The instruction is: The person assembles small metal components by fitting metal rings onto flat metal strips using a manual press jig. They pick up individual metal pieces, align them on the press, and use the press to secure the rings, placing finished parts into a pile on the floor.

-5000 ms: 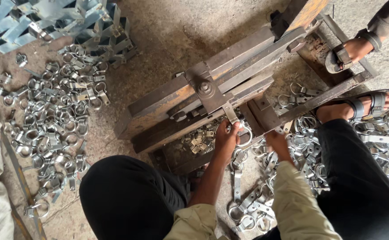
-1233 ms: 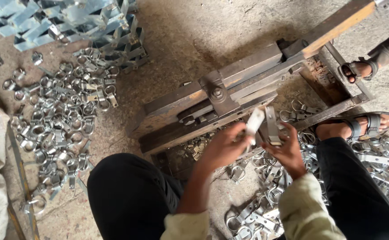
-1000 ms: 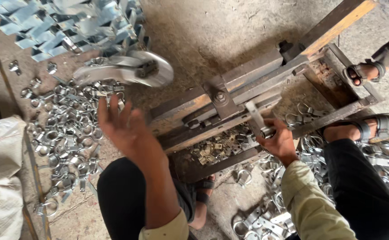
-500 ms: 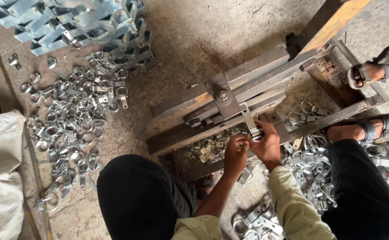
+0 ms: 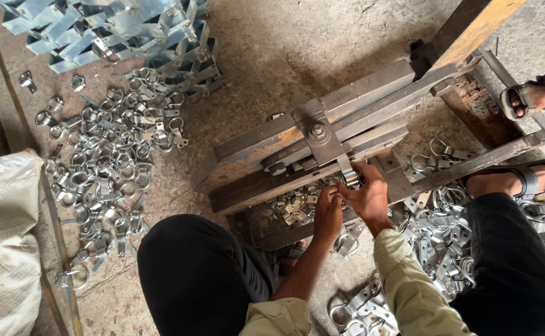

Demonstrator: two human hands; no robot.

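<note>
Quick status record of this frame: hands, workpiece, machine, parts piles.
left hand: at the press front, fingers on the strip, beside the right hand
right hand: gripping a small shiny metal strip at the tool
machine: rusty steel lever press on concrete floor
left pile: silver ring clamps
right pile: more silver clamp pieces by the knee
far left: white woven sack

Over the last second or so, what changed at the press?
The left hand, flung out over the clamp pile a second ago, came back beside the right hand at the metal strip under the press. The right hand stayed there; the press did not move.
</note>
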